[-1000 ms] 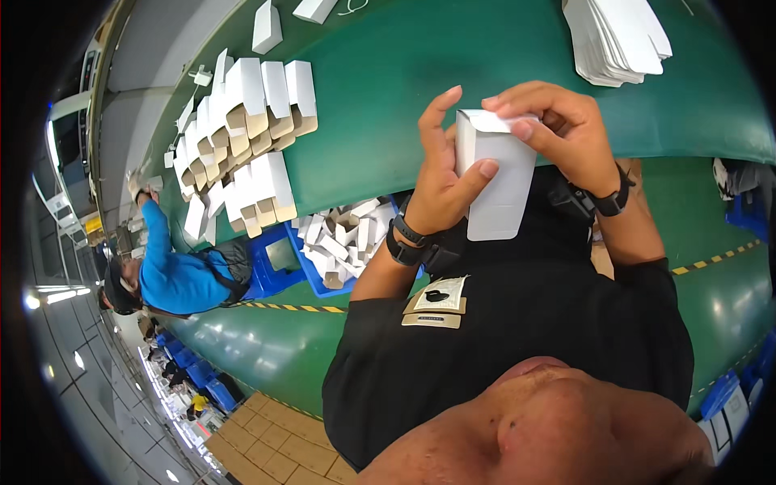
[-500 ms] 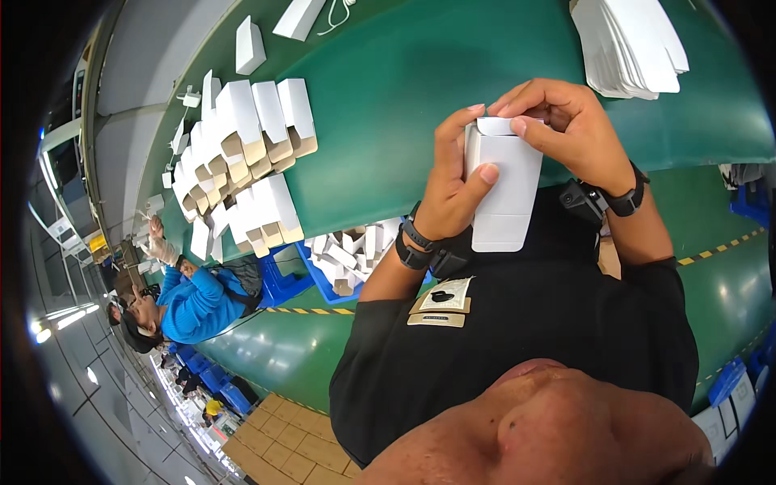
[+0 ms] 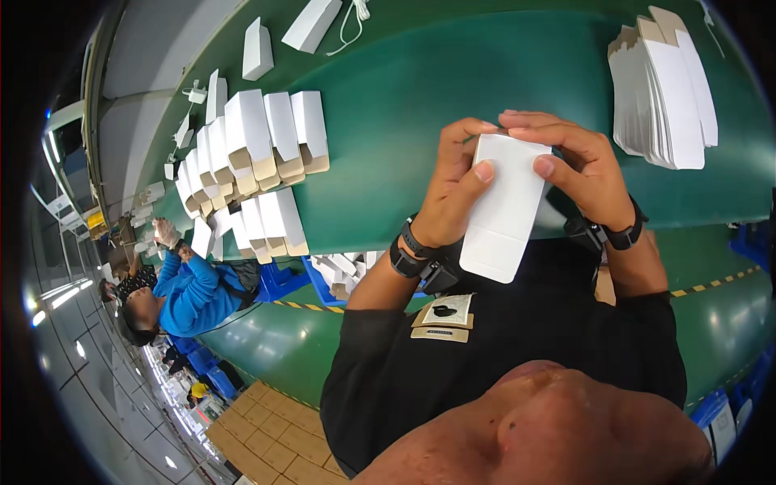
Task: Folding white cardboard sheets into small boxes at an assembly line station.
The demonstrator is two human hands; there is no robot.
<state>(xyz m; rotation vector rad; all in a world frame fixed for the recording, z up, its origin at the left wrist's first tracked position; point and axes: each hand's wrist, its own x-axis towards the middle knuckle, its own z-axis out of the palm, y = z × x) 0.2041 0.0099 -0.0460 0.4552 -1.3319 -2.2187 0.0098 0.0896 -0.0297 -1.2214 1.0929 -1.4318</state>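
A small white cardboard box (image 3: 508, 206) is held between my two hands above the near edge of the green table. My left hand (image 3: 454, 182) grips its left side, thumb on the front face. My right hand (image 3: 578, 166) presses the upper right corner with the thumb, its fingers folded over the top end. That top end looks closed, while a creased flap hangs from the lower end toward me. The back of the box is hidden.
Rows of white boxes with open brown ends (image 3: 250, 141) stand at the left. A stack of flat white cartons (image 3: 663, 101) lies at the right. Below the table edge, a blue bin (image 3: 319, 283) holds more boxes. A co-worker in blue (image 3: 194, 291) is at far left.
The top flap, raised before, is now folded down and covered by my right fingers. The box's lower end has come nearer to me, and its front face shows more fully.
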